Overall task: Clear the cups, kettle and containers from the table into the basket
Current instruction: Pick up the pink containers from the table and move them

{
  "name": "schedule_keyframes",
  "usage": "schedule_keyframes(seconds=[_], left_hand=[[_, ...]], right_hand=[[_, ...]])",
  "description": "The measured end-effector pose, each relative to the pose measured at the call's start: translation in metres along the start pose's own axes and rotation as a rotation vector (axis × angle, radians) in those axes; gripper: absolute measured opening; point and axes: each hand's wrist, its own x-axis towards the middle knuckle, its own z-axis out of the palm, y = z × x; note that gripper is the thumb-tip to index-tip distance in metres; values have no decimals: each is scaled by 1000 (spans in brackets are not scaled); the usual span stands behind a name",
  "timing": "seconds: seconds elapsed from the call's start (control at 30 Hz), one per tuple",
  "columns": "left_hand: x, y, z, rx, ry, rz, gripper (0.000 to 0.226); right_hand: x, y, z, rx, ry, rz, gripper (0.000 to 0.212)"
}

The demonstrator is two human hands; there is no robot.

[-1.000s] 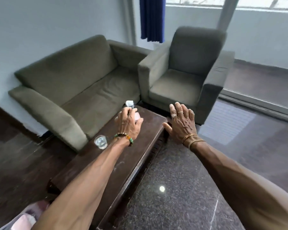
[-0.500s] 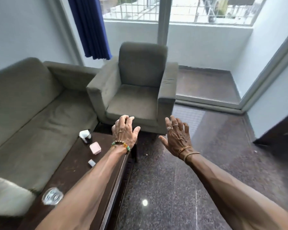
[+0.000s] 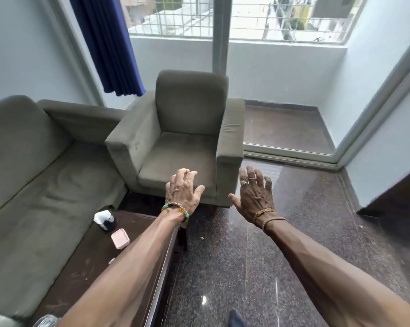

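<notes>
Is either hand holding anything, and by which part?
Nothing is held: the left hand is loosely curled but empty, the right hand spread open.

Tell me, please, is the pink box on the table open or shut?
Shut: the pink box lies flat on the table, lid down, no inside showing.

The near end of the counter (image 3: pixel 81 274) is cut off by the lower edge, and much of its right side is covered by the left forearm (image 3: pixel 133 267). A clear glass (image 3: pixel 44 321) at the lower edge is seen only in part, overlapped by that forearm. A pale scrap (image 3: pixel 111 261) beside the forearm is too small to be identified. A dark blue shape (image 3: pixel 236 318) on the floor is cropped and cannot be named.
</notes>
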Motion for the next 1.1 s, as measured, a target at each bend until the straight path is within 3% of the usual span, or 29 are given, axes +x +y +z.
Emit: schedule_keyframes(seconds=[0.17,0.47,1.1], left_hand=[[32,-19,17,47,-33,-83,54],[75,-90,-14,77,116,-390,50],[54,-277,-9,42,168,-820,45]], right_hand=[[58,-8,20,20,-2,-107,82],[175,-85,15,88,40,-398,83],[224,-299,120,127,-212,-759,85]])
